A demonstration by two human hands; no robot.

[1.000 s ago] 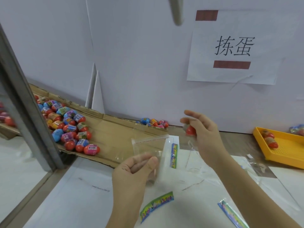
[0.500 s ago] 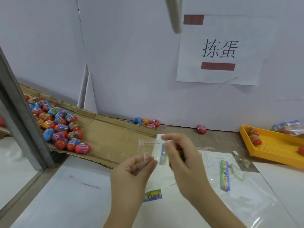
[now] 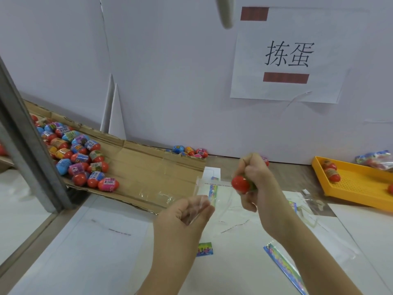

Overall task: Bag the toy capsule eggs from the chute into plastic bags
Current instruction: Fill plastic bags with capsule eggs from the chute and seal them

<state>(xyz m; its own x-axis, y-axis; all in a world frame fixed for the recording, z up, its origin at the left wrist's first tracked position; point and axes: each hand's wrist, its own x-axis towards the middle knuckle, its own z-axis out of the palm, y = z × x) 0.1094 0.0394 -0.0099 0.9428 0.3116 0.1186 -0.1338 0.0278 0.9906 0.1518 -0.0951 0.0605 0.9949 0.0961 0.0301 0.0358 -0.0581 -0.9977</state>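
**A:** Head view has you working over the table [image 3: 102, 258]. How far along are you?

**B:** Early on, I'd say. A heap of eggs [image 3: 80, 154] sits on the cardboard chute [image 3: 148, 167] at the left. A few lie in the yellow tray [image 3: 361, 188] at the far right, with what look like filled bags [image 3: 375, 159] behind it.

**A:** And this one?

**B:** My right hand [image 3: 255, 179] is curled around an egg [image 3: 241, 184], just right of the clear bag [image 3: 214, 188]. My left hand [image 3: 187, 211] pinches the bag's near edge. The egg isn't in yet.

**A:** Which way does it point?

**B:** Red end left, toward the bag. I judge its long axis runs left to right, roughly level, though my fingers hide the other end.
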